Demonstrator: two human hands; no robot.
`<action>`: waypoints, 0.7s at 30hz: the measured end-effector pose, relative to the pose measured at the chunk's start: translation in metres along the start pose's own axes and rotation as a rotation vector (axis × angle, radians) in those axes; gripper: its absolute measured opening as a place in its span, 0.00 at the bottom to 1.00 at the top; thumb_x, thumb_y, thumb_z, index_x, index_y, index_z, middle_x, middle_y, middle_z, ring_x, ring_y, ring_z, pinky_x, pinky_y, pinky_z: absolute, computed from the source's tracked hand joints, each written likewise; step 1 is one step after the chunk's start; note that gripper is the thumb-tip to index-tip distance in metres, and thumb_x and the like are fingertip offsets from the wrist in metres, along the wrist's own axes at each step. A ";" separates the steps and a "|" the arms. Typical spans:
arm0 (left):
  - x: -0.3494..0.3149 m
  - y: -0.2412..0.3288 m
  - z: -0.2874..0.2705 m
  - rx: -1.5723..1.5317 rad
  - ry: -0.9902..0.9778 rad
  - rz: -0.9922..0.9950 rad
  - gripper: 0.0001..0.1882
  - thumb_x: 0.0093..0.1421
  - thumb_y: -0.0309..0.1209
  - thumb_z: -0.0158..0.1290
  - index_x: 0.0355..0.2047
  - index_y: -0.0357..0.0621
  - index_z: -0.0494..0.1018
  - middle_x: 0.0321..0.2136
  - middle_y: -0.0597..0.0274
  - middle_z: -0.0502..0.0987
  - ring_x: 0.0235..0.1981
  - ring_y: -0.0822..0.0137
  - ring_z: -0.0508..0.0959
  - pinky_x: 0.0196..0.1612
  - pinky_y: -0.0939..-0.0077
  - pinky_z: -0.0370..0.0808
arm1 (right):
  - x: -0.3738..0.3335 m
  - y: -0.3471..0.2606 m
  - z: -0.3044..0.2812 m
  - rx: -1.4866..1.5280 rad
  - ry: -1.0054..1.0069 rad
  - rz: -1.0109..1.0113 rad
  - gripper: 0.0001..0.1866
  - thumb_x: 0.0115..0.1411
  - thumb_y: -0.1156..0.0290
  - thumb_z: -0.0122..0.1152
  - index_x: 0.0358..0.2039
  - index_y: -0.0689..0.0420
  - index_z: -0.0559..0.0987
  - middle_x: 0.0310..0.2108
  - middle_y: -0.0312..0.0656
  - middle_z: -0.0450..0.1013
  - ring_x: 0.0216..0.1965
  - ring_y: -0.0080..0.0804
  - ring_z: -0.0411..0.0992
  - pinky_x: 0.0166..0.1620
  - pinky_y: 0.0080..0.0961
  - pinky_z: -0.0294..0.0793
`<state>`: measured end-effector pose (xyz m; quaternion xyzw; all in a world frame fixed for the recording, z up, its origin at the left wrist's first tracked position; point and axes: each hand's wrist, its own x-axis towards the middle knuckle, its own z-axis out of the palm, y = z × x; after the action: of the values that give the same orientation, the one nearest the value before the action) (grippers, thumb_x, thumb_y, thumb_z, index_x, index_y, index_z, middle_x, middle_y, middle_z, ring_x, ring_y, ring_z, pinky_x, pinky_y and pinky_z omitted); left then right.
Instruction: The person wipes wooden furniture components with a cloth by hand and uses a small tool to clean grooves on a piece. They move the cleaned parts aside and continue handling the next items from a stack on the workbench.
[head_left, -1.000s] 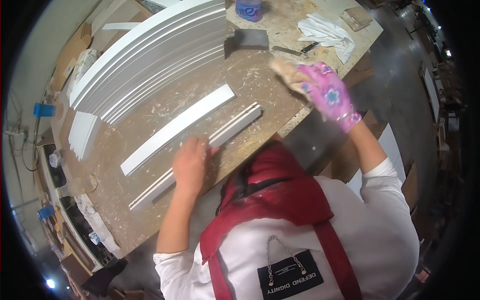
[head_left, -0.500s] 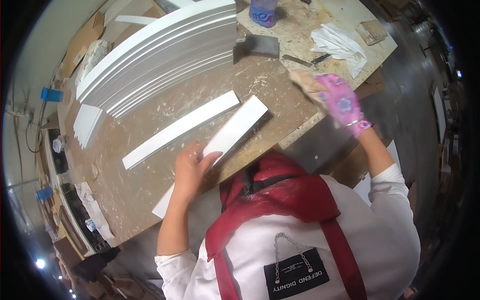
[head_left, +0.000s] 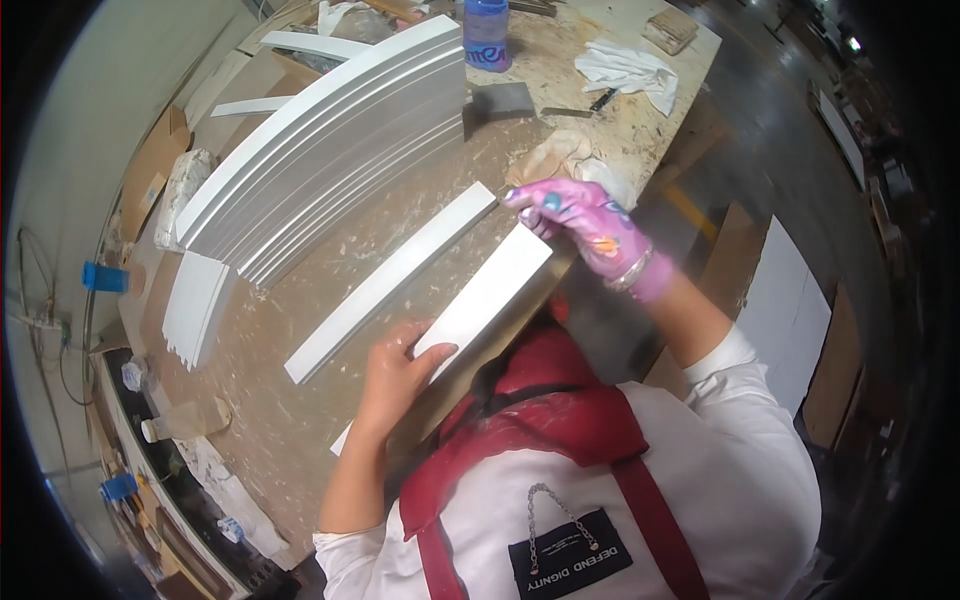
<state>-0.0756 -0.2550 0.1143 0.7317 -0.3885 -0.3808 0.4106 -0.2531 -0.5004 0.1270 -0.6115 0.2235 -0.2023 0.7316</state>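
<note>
My bare left hand (head_left: 400, 365) is closed around the middle of a white board (head_left: 490, 285), a long flat strip held slantwise along the table's near edge, its thumb on top. The board's lower end shows past my wrist. My right hand (head_left: 590, 230), in a pink flowered glove, hovers by the board's upper end with fingers partly bent and apart, and I see nothing in it. A second white strip (head_left: 390, 285) lies on the table just beyond, its end near my right fingertips. A crumpled beige cloth (head_left: 553, 162) lies behind the glove.
A tall stack of white strips (head_left: 340, 150) stands at the back left of the worn brown table (head_left: 270, 420). Behind are a blue-purple bottle (head_left: 487, 40), a grey block (head_left: 503, 101), a white rag (head_left: 630, 72) and a dark-handled knife (head_left: 603, 100). A clear bottle (head_left: 187, 419) lies left.
My right hand has let go of the beige cloth, left on the table, and moved leftward to the board's end. My left hand still grips the board. The whole view has shifted.
</note>
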 end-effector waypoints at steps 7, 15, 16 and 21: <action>-0.019 -0.011 -0.019 -0.081 -0.097 0.029 0.18 0.56 0.32 0.62 0.43 0.32 0.76 0.25 0.67 0.73 0.22 0.78 0.67 0.21 0.80 0.62 | -0.021 0.003 0.039 -0.050 0.092 0.006 0.11 0.63 0.65 0.58 0.39 0.60 0.80 0.29 0.28 0.73 0.32 0.14 0.67 0.36 0.13 0.66; -0.016 -0.011 -0.018 -0.076 -0.204 -0.100 0.18 0.57 0.33 0.61 0.43 0.32 0.76 0.32 0.63 0.78 0.32 0.75 0.72 0.35 0.78 0.70 | -0.029 -0.001 0.023 -0.082 -0.051 -0.006 0.13 0.61 0.64 0.60 0.40 0.60 0.80 0.30 0.31 0.74 0.34 0.16 0.70 0.38 0.15 0.70; -0.014 -0.015 -0.017 -0.110 -0.224 -0.109 0.18 0.57 0.33 0.60 0.44 0.32 0.76 0.34 0.62 0.79 0.34 0.75 0.73 0.39 0.78 0.71 | -0.025 -0.002 0.020 -0.071 0.073 0.061 0.12 0.61 0.65 0.60 0.40 0.60 0.80 0.30 0.32 0.74 0.34 0.18 0.72 0.39 0.16 0.71; -0.006 -0.032 -0.014 -0.287 -0.243 -0.211 0.18 0.61 0.36 0.57 0.44 0.33 0.76 0.36 0.62 0.79 0.37 0.74 0.73 0.44 0.78 0.70 | -0.017 0.006 -0.078 -0.796 0.392 0.046 0.14 0.61 0.61 0.58 0.29 0.59 0.80 0.29 0.40 0.75 0.31 0.33 0.74 0.35 0.35 0.71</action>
<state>-0.0576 -0.2342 0.0925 0.6510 -0.2983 -0.5586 0.4187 -0.3121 -0.5522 0.1110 -0.7906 0.4319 -0.1965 0.3872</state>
